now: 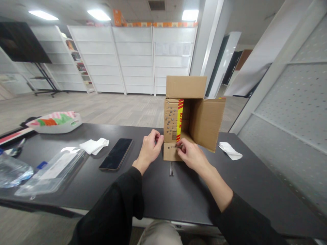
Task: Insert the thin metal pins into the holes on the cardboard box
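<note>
An open cardboard box (168,135) stands upright on the dark table, its front panel dotted with several round metal nail heads. Along its lower front flap (167,154) runs a row of small dark holes or nail heads. My right hand (192,153) pinches at the right end of that row; what is between its fingertips is too small to make out. Beside the box's left edge, my left hand (151,147) has thumb and fingers curled together, their contents hidden. Several long thin nails (171,169) lie on the table just in front of the box.
A phone (116,154), folded tissues (94,145) and a clear plastic case (55,173) lie to the left, with a plastic bottle (14,172) and a white basket (57,126) farther over. Another tissue (230,150) is on the right, near a perforated partition (291,115).
</note>
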A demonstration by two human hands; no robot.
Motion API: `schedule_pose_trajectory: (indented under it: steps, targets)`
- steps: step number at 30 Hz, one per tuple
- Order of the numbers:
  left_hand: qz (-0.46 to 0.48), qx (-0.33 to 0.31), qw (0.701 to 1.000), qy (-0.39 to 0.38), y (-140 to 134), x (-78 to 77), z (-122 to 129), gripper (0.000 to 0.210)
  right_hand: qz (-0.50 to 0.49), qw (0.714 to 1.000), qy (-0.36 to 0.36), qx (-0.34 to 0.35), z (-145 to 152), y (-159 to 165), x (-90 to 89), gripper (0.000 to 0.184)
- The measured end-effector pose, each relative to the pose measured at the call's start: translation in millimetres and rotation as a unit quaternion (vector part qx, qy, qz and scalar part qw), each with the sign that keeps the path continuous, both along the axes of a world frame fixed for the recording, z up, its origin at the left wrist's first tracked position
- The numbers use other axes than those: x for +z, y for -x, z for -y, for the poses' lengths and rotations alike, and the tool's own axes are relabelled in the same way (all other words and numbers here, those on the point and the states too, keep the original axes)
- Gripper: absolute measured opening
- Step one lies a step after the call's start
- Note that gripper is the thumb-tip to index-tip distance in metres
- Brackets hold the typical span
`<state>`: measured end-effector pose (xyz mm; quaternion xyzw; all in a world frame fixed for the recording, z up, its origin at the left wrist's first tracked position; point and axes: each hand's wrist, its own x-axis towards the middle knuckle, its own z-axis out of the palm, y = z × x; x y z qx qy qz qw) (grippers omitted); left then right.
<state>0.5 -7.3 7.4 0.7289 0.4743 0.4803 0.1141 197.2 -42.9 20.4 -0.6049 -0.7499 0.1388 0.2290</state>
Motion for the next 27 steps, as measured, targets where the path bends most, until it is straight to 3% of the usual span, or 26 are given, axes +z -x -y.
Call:
schedule_pose_trajectory:
  steps: [27]
  targets:
    - [-0.007,0.005,1.000,-0.002,-0.4,-0.9,-0.4,0.021,0.027,0.999,0.008,-0.020,-6.0,3.2,-8.0,0.013]
